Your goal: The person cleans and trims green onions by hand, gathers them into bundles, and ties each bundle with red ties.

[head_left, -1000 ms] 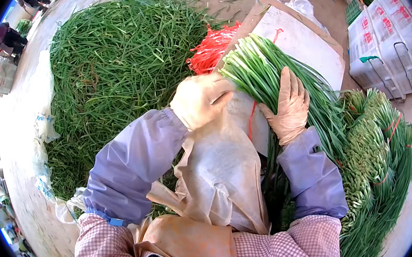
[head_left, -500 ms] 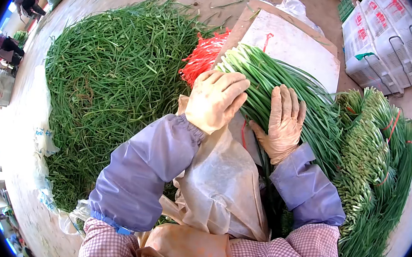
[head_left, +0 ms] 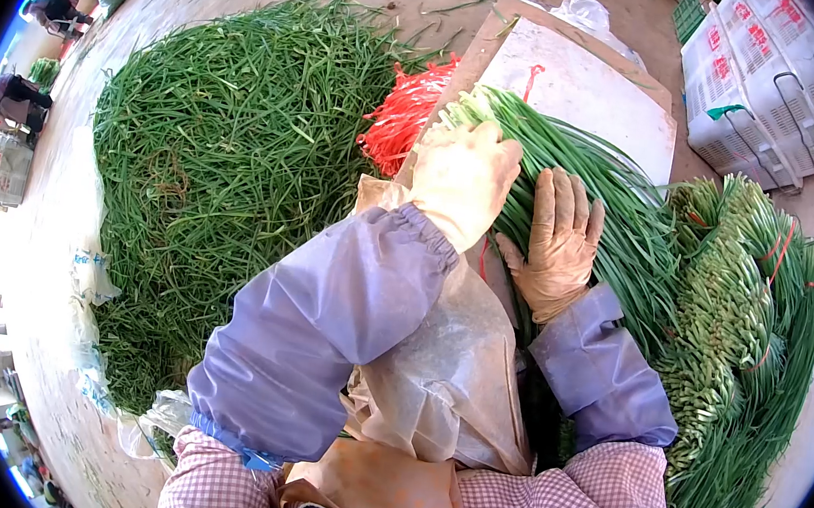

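Note:
A bunch of long green stalks with pale ends lies across a white board. My gloved left hand is over the pale ends, its fingers curled against the stalks; what its fingertips pinch is hidden. My gloved right hand rests flat on the near side of the bunch, fingers stretched out and thumb apart. Red ties are heaped at the board's left edge. One thin red tie lies on the board beyond the bunch.
A large heap of loose green leaves covers the floor at left. Tied bunches are stacked at right. White crates stand at the back right, near a green crate. Two people are at the far left.
My left hand has moved right and onto the pale ends of the bunch. My right hand has shifted slightly down and left and stays spread on the stalks.

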